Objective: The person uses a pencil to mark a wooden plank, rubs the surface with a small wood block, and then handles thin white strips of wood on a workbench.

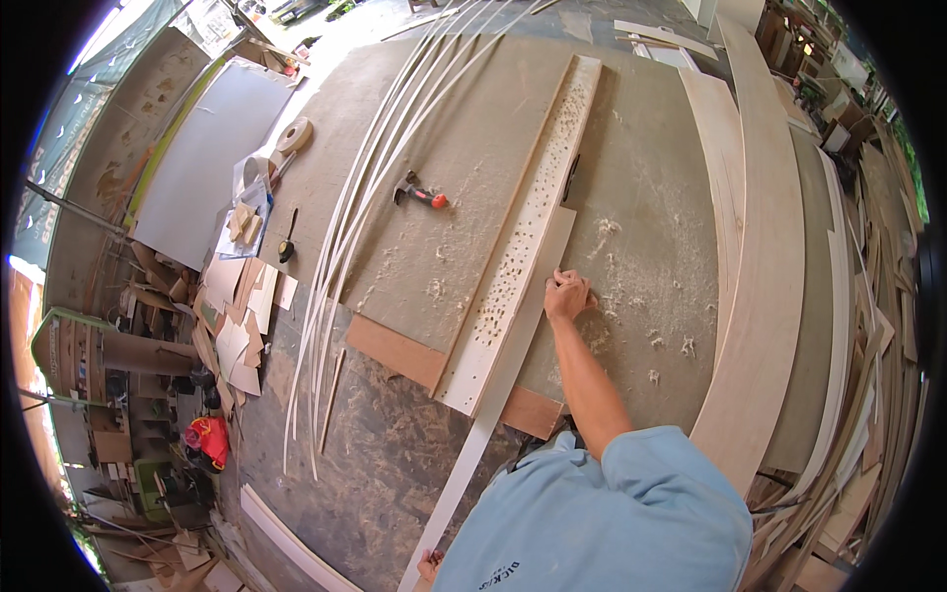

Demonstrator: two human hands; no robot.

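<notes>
Right hand: the right hand (568, 295) is bent at the fingers beside the right edge of a long white strip (513, 345); from where I stand I cannot tell whether it grips
Left hand: the left hand (430, 565) shows only in part, next to the strip's near end; I cannot tell whether it is closed on it
Between hands: well apart, one about midway up the floor work, the other low by the shirt (602, 513)
White strip: lies slantwise, along the right side of a white board full of small holes (518, 237), its near end running past that board
Underneath: a wide brown sheet (651, 148) scattered with pale shavings (609, 228), and an orange-brown panel (395, 351) under the near part of the holed board
Left of the board: a hammer (421, 191) with a red handle end, then a bundle of thin white rods (347, 229)
Farther left: a tape roll (294, 135) and wood scraps (235, 345)
Far right: long curved planks (764, 247)
</notes>
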